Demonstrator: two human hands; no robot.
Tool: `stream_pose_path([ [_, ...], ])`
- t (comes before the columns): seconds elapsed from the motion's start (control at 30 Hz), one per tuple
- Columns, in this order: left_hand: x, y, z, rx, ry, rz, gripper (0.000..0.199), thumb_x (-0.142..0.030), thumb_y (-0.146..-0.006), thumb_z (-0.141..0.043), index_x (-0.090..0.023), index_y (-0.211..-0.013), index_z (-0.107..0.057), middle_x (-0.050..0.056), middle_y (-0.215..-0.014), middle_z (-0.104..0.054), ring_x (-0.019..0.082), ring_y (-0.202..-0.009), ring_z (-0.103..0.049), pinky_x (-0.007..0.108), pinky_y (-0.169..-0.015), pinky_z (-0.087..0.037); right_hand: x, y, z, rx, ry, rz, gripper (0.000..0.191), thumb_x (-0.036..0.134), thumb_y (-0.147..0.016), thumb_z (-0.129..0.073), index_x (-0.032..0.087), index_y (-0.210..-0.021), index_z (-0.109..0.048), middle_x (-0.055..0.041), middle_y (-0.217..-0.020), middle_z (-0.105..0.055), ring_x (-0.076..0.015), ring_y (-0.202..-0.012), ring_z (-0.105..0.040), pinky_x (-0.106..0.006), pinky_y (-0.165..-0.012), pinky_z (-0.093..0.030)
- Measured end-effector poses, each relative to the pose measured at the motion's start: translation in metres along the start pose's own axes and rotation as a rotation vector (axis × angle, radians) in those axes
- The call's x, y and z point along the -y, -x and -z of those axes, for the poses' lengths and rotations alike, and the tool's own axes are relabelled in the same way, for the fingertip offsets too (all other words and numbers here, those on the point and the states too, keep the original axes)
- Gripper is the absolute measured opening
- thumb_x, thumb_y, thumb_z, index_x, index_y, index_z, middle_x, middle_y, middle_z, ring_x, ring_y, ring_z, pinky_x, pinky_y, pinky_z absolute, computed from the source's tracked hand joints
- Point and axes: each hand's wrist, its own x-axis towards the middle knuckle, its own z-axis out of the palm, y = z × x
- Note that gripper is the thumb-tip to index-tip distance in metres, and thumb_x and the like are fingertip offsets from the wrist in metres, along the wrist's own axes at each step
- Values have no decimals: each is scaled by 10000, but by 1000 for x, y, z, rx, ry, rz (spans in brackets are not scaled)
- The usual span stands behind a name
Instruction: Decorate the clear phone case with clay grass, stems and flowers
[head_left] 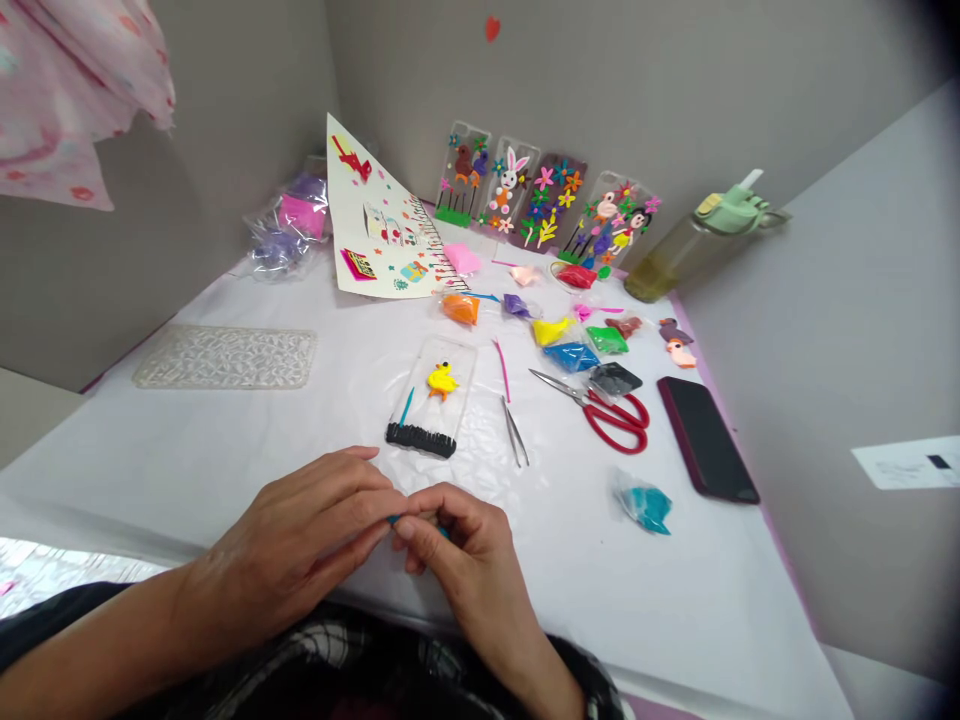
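My left hand and my right hand meet at the table's near edge, fingers pinched on a small piece of blue clay, mostly hidden between them. Just beyond lies a clear phone case bearing a yellow duck, a thin teal strip and a black fringed band along its near end. Tweezers and a pink tool rest to the right of the case. Farther right is an opened-looking bag of teal clay.
Red-handled scissors, a dark phone and a bottle are on the right. Bagged clay lies mid-table. Decorated cases lean at the back beside a sticker sheet. A textured clear case lies left.
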Motion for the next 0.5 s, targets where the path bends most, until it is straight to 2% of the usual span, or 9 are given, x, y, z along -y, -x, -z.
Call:
stream_pose_path([
  [0.1, 0, 1, -1, 6, 5, -2, 312, -101, -1113, -533, -321, -1303, -648, -25, -1026, -768, 184, -956, -725, 420, -1251, -527, 0, 1, 1, 22, 44, 31, 342, 510, -866, -936, 215, -823, -768, 38, -682, -639, -144, -648, -552, -276, -672, -487],
  [0.17, 0, 3, -1, 4, 3, 7, 297, -107, -1112, -533, -319, -1279, -657, -19, -1015, -767, 192, -962, -727, 424, -1247, -536, -1, 3, 2, 30, 74, 46, 330, 483, -882, -934, 203, -827, -768, 27, -736, -660, -143, -703, -549, -270, -690, -452],
  [0.3, -1, 4, 9, 71, 68, 25, 231, -148, -1141, -520, -311, -1192, -675, -39, -962, -765, 167, -913, -739, 333, -1163, -579, -1, 8, 5, 72, 110, 37, 284, 428, -925, -899, 194, -830, -770, 29, -757, -657, -136, -722, -526, -264, -680, -410],
  [0.33, 0, 4, 14, 97, 76, 36, 209, -165, -1149, -523, -304, -1146, -679, -46, -945, -764, 158, -905, -745, 288, -1093, -601, 0, 9, 6, 109, 113, 40, 275, 414, -930, -897, 196, -820, -771, 31, -752, -659, -134, -718, -527, -264, -680, -410],
  [0.4, 5, 6, 25, 128, 43, 85, 187, -215, -1162, -539, -290, -1097, -697, -43, -979, -788, 155, -952, -769, 220, -943, -618, 2, 11, 8, 276, 90, 35, 290, 418, -908, -929, 200, -793, -775, 28, -751, -676, -132, -706, -549, -264, -672, -420],
  [0.47, 15, 11, 37, 93, -28, 172, 179, -305, -1174, -561, -291, -1124, -732, -32, -1071, -813, 168, -1020, -784, 204, -864, -612, 4, 11, 10, 461, 43, 7, 338, 458, -858, -985, 203, -769, -782, 21, -756, -693, -132, -689, -571, -265, -657, -432],
  [0.5, 22, 16, 42, 53, -70, 217, 189, -352, -1179, -569, -300, -1163, -750, -32, -1116, -816, 172, -1035, -787, 213, -879, -612, 5, 11, 11, 498, 18, -8, 360, 479, -837, -1005, 204, -762, -784, 20, -752, -694, -131, -682, -572, -264, -651, -434],
])
